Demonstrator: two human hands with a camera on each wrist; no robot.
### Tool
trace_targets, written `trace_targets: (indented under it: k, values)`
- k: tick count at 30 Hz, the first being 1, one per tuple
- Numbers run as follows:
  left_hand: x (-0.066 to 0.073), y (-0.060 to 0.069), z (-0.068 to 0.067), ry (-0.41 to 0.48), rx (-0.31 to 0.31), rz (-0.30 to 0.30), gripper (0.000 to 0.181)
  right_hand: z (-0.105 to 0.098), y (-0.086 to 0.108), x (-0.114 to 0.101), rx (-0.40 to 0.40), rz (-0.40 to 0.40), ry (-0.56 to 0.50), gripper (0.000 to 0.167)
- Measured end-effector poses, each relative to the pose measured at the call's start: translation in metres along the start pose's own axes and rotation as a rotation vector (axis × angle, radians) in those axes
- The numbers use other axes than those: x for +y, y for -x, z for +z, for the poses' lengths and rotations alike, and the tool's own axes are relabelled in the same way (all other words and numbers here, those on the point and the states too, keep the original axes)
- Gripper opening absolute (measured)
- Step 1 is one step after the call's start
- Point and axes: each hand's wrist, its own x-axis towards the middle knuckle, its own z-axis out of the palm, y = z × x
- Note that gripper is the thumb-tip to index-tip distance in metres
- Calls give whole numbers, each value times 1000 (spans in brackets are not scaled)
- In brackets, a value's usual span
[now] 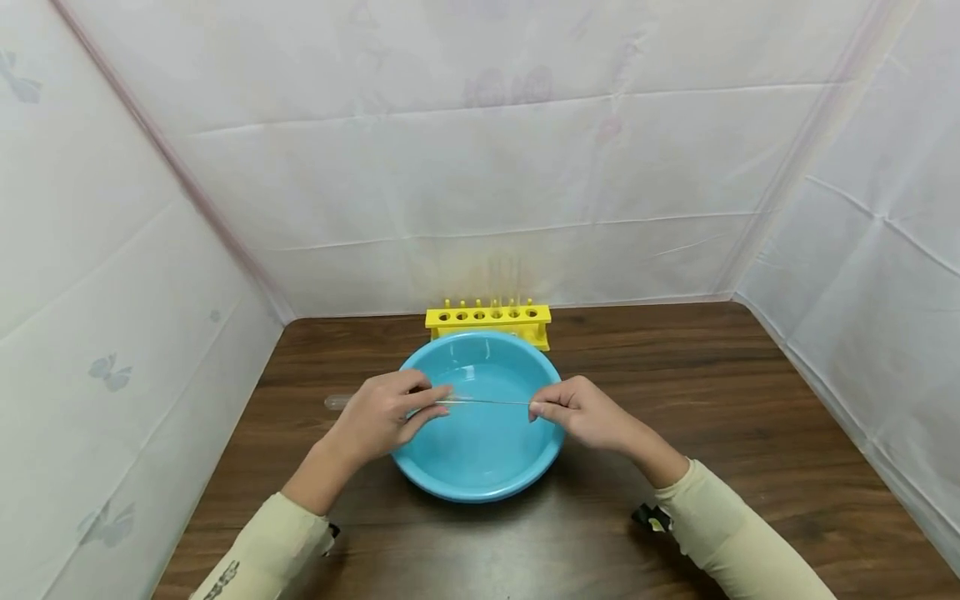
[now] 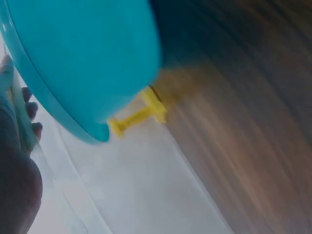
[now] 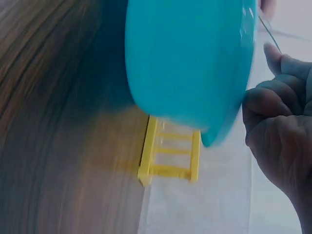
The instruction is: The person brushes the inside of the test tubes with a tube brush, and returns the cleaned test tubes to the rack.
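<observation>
Above the blue basin (image 1: 480,487), my left hand (image 1: 386,412) grips a clear test tube (image 1: 339,402), whose rounded end sticks out to the left. Between the two hands runs a thin metal wire (image 1: 491,402), nearly level, its left end going in at the left fingertips. My right hand (image 1: 588,412) pinches the wire's other end between thumb and fingers. Whatever sits on the wire inside the tube is hidden by the left hand. In the right wrist view, the right hand (image 3: 282,107) has curled fingers beside the basin's rim.
Behind the basin stands a yellow test tube rack (image 1: 487,315) with clear tubes (image 1: 514,287) upright in it. The basin sits on a dark wooden table (image 1: 675,375). White sheeting (image 1: 487,167) hangs at the back and on both sides.
</observation>
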Motion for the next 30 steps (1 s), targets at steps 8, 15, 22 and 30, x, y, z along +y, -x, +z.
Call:
trace_targets:
  k: [8, 15, 22, 30]
  values:
    - [-7, 7, 0, 20, 12, 6, 30, -13, 4, 5, -44, 10, -12, 28]
    - [-8, 8, 0, 41, 27, -6, 48, -26, 13, 7, -51, 10, 1, 25]
    - [-11, 13, -1, 49, 33, -23, 46, -39, 23, 12, -41, 9, -1, 24]
    - [-11, 13, 0, 67, 26, -26, 37, -46, 29, 15, -48, 11, -13, 23]
